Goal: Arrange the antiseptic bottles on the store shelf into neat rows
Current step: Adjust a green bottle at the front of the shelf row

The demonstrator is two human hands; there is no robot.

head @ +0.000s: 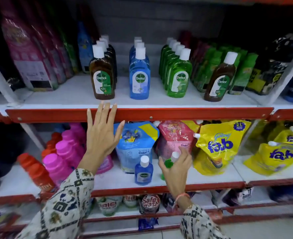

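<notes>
Left hand [101, 135]: reaching up with fingers spread, fingertips [106, 105] touching the red shelf lip [176, 113]; holding nothing.
Right hand [175, 167]: curling around a small green bottle [168, 163] on the lower shelf [116, 178], fingers closing at its shoulder below the white cap.
Blue bottle [143, 171]: standing upright at 9 o'clock of the right hand, just beside it, apart from the rows.
Rows: sitting on the upper shelf [73, 94] as brown row [102, 78], blue row [139, 76] and green row [178, 75]; a stray brown bottle [219, 80] is leaning at 3 o'clock of the green row.
Step, judged: picking up the green stray for the green row.
Technique, judged: gripping the body rather than the cap, lifting clear of the lip, setting it upright in front of the green row with the label facing out.
Risk, judged: knocking the blue bottle while lifting.
</notes>
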